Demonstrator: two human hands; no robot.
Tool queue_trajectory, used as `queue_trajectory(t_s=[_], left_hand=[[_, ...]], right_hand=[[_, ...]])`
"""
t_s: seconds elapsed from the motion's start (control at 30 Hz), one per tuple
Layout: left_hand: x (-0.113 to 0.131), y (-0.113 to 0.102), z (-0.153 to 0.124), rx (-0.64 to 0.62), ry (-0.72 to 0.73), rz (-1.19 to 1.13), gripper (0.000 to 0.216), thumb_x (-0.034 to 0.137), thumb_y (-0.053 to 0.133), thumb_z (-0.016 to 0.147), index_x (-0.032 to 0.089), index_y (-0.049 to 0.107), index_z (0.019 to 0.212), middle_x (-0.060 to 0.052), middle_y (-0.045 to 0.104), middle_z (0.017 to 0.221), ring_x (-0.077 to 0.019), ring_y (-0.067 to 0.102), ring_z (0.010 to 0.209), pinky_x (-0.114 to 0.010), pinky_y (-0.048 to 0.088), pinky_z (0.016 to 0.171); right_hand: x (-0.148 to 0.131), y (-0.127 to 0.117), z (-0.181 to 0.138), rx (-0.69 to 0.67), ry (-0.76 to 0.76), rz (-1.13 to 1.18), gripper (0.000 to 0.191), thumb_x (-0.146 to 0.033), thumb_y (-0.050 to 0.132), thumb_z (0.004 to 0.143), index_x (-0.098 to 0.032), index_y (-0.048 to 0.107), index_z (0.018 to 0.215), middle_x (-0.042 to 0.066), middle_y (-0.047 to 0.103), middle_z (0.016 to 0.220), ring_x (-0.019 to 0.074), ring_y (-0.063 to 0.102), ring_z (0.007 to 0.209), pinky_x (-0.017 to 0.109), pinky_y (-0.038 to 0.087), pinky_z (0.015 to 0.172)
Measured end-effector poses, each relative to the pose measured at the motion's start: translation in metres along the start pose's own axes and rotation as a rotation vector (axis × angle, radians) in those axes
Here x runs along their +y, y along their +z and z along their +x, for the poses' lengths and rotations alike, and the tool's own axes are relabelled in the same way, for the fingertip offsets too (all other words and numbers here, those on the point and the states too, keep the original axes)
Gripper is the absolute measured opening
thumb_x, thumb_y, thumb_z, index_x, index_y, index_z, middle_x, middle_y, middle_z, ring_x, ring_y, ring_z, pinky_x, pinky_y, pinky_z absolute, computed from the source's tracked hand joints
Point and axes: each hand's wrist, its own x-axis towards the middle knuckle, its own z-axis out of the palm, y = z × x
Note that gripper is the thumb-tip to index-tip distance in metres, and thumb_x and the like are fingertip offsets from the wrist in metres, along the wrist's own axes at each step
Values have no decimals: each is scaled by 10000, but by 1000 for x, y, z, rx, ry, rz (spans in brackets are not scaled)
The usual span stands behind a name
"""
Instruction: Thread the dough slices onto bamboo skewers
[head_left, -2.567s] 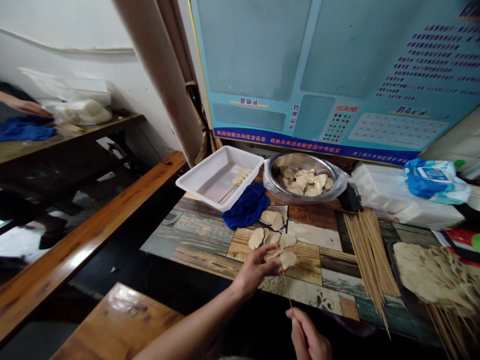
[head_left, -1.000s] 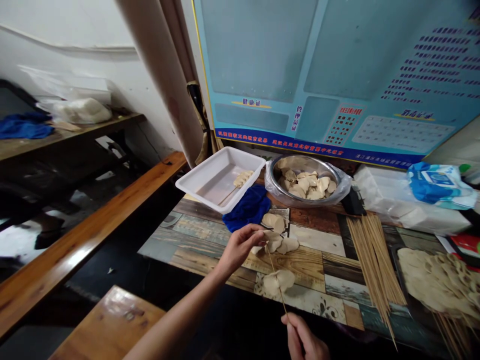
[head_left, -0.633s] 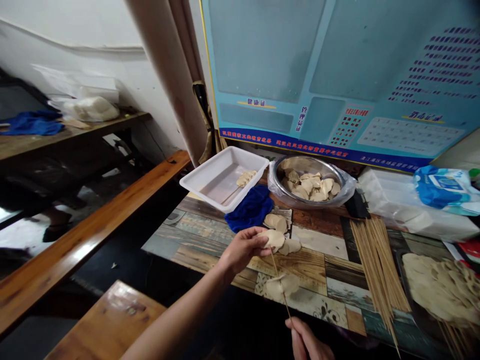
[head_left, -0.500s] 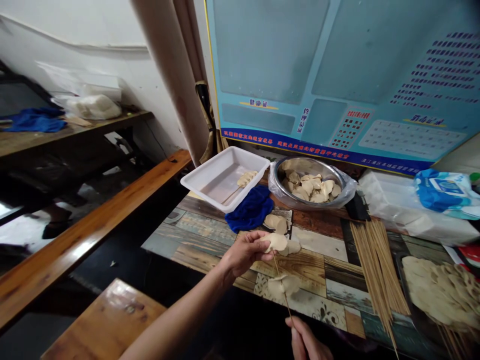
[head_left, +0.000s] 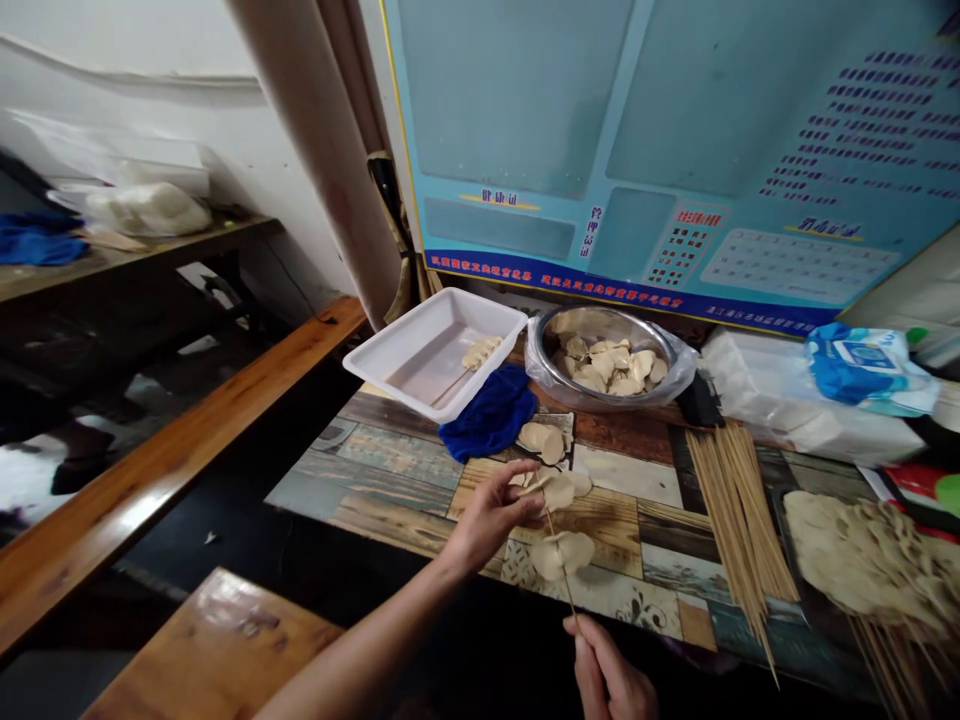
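In my right hand (head_left: 611, 672), near the table's front edge, the fingers pinch the lower end of a thin wooden skewer (head_left: 572, 594). Partway up the skewer sit pale, round, thin slices (head_left: 564, 553), folded and threaded on. My left hand (head_left: 491, 515) is at the skewer's upper end, its thumb and fingers around another pale slice (head_left: 556, 491); the skewer's tip is hidden there. Behind that hand, more loose slices (head_left: 543, 440) lie on the table beside a blue cloth (head_left: 491, 410).
A white plastic tub (head_left: 360, 362) holds one loaded skewer. Next to it stands a metal bowl (head_left: 670, 345) of slices, lined with plastic. Bare skewers (head_left: 739, 520) lie to the right, near a dark tray of loaded skewers (head_left: 862, 560). A wooden bench (head_left: 172, 450) runs along the left.
The slice in my left hand now sits at the skewer's upper end, with my fingers opened a little around it. The view has shifted slightly, and my right hand still grips the skewer.
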Motion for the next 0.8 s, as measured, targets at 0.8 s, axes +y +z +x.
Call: queue_trajectory(t_s=[0.8], left_hand=[[-15,-63,36,111,408,1084,135,288,586,768,187,676,762,-60,632,832,-172,587,781,-282,455,727]], right_hand=[[14,-13,-11,4,18,-13,293,-382,408,951,-226,654,986,23,760,814,141,732,713,153,572,694]])
